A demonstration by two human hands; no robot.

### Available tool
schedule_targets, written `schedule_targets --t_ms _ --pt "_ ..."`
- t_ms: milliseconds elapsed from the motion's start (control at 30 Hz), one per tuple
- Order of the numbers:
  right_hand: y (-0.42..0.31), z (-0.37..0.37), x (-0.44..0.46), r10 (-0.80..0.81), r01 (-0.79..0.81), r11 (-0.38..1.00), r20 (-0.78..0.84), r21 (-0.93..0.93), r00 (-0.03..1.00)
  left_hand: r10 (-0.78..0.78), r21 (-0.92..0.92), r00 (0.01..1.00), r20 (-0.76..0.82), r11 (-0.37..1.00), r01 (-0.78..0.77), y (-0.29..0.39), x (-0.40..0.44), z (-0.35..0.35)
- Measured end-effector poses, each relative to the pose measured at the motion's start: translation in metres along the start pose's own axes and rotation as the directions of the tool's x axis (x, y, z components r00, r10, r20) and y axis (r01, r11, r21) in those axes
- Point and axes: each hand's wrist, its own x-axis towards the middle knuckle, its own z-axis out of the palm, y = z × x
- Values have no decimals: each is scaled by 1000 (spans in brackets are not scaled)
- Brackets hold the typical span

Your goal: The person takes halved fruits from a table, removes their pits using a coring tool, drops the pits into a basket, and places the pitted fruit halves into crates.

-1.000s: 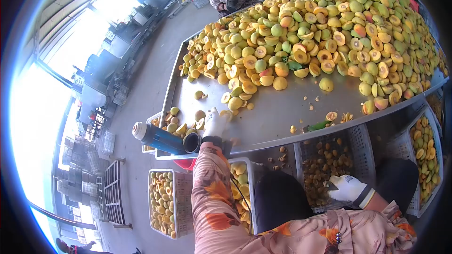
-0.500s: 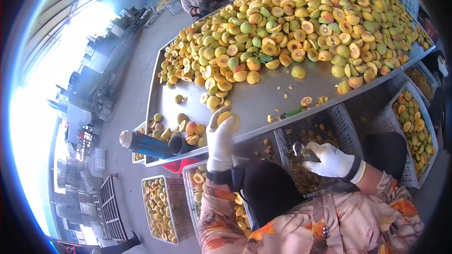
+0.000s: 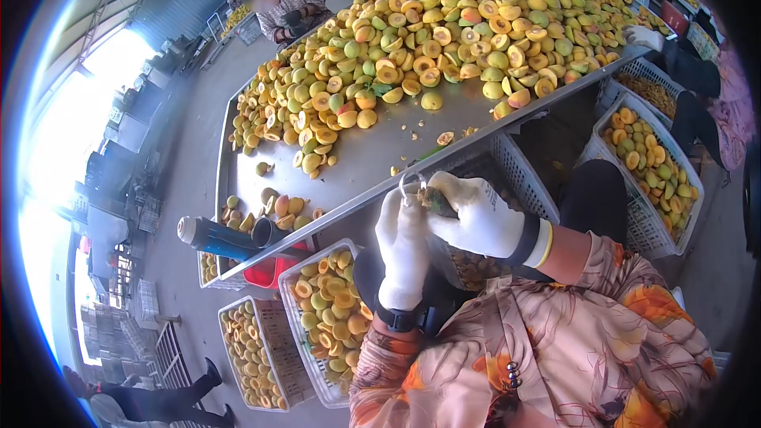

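Observation:
My left hand point(image 3: 403, 242), in a white glove, is closed and raised in front of my lap; what it holds is hidden by its fingers. Against it is my right hand point(image 3: 479, 218), also gloved, closed on a small tool point(image 3: 412, 185) with a curved metal loop and a dark handle. Both hands are just below the near edge of the metal table point(image 3: 372, 158). On that table lies a large heap of halved yellow-green fruit point(image 3: 412, 51), with a few loose halves nearer its left corner.
A blue flask point(image 3: 218, 236) and dark cup lie at the table's left corner, above a red container point(image 3: 269, 265). Crates of fruit halves point(image 3: 329, 309) stand below, others point(image 3: 646, 166) at right. One person point(image 3: 289, 0) is across the table, another point(image 3: 729, 103) at right.
My left hand has drawn back from the table, having picked up a fruit half, and my right hand has risen with the tool to meet it. The view has shifted to the right.

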Motion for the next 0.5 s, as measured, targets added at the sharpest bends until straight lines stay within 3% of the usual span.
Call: schedule_targets --t_ms 100,133,167,200,233,300,400,500 --pt "-1 -3 -11 -22 23 1000 -40 19 999 149 104 988 -28 984 -145 -8 3 16" --pt "-3 -5 -16 -18 20 999 -35 48 999 68 98 997 -47 993 -63 -11 6 17" --pt "-5 -6 -20 -17 19 997 -29 79 999 87 149 995 -48 986 -79 -9 5 17" --pt "-4 -12 -27 79 -83 987 31 138 996 108 201 993 -48 975 -97 -4 6 17" --pt "-5 -18 -30 110 -112 992 36 52 993 108 179 992 -61 979 -96 0 6 16" --pt "-2 -31 -35 216 -195 975 228 -109 950 108 133 990 -87 986 -96 6 6 13" --pt "-4 -22 -45 175 -151 982 228 -116 958 25 73 990 -138 997 -16 12 -3 16" --pt "-3 -9 -47 47 -29 996 204 -89 978 130 94 983 -129 989 -118 21 -12 27"
